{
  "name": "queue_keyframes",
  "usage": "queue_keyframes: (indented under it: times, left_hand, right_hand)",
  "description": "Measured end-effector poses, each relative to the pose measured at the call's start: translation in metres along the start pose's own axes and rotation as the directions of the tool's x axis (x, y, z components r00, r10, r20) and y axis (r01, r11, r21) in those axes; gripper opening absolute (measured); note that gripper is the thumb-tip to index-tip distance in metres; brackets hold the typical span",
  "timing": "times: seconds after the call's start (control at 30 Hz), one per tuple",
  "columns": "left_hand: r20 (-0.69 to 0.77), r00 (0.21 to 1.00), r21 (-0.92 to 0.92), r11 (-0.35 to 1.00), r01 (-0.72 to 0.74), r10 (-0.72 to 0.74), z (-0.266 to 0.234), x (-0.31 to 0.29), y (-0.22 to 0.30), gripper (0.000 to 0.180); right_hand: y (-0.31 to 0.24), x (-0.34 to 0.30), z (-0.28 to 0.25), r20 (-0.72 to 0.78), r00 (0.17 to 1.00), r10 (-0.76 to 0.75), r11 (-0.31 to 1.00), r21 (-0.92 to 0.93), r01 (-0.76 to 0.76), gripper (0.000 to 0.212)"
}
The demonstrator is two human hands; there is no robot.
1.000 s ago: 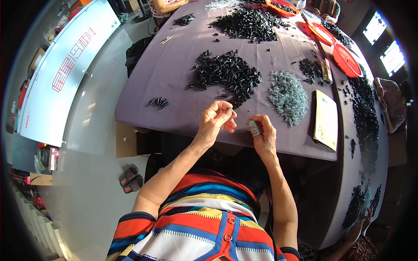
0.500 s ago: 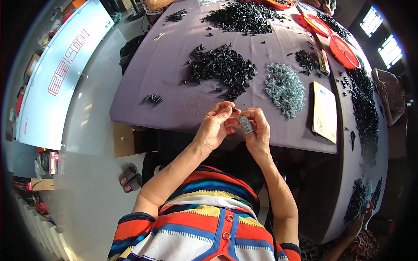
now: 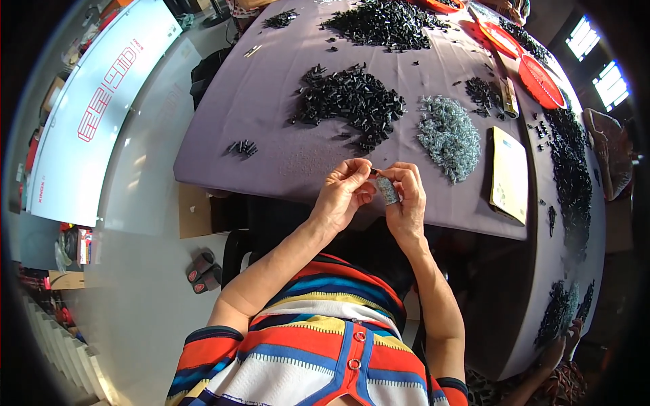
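My left hand (image 3: 338, 196) is closed in a pinch on a small black tubular piece (image 3: 374, 172), just off the table's near edge. Facing it, my right hand (image 3: 408, 203) has its fingers curled, their tips meeting the far end of that piece. A grey speckled, rounded cover or wrap (image 3: 388, 191) shows at the right thumb; I cannot tell whether it is worn or held. Beyond my hands lies a heap of black tubular pieces (image 3: 352, 101), with a pile of small clear, greyish pieces (image 3: 450, 139) to its right.
A yellowish box or booklet (image 3: 508, 176) lies at the table's right. Red baskets (image 3: 542, 81) and more black pieces line the far right. A small black cluster (image 3: 242, 147) sits at left. Another person's hand (image 3: 574, 335) is at lower right. Slippers (image 3: 203, 272) lie on the floor.
Both hands have shifted slightly right in the picture, as has the table, so the view itself moved. The pinch on the black piece continues, with the right fingertips closer to it.
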State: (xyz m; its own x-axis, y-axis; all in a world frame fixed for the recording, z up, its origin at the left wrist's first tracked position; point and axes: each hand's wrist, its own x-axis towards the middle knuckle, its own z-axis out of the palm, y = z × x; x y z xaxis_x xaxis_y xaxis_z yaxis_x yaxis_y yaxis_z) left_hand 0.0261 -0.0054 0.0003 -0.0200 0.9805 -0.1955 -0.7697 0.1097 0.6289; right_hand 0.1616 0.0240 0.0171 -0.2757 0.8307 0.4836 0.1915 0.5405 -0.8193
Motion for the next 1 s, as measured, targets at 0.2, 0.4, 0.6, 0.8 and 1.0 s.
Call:
queue_keyframes:
  times: [0.2,0.4,0.6,0.8,1.0]
  left_hand:
    - [-0.065,0.998,0.021,0.999,-0.024,0.025,0.008,-0.001,0.001,0.01]
    - [-0.054,0.997,0.052,0.997,-0.053,0.056,0.001,-0.001,-0.004,0.01]
    - [-0.103,0.983,0.229,0.965,-0.127,0.154,0.0,-0.005,0.0,0.011]
    - [-0.049,0.987,0.101,0.984,-0.15,0.155,0.0,-0.006,0.004,0.008]
    - [-0.105,0.987,0.127,0.986,-0.111,0.125,-0.001,-0.003,0.012,0.007]
  right_hand:
    - [-0.003,0.003,-0.002,0.03,0.999,-0.033,0.998,-0.057,0.034,0.034]
    - [-0.002,0.002,-0.002,0.059,0.992,-0.109,0.981,-0.156,0.117,0.036]
    - [-0.005,0.001,0.0,0.096,0.991,-0.096,0.975,-0.193,0.113,0.034]
    - [-0.009,0.005,0.008,0.059,0.993,-0.099,0.983,-0.147,0.107,0.033]
    - [-0.01,0.007,0.005,0.049,0.945,0.322,0.916,0.235,-0.324,0.006]
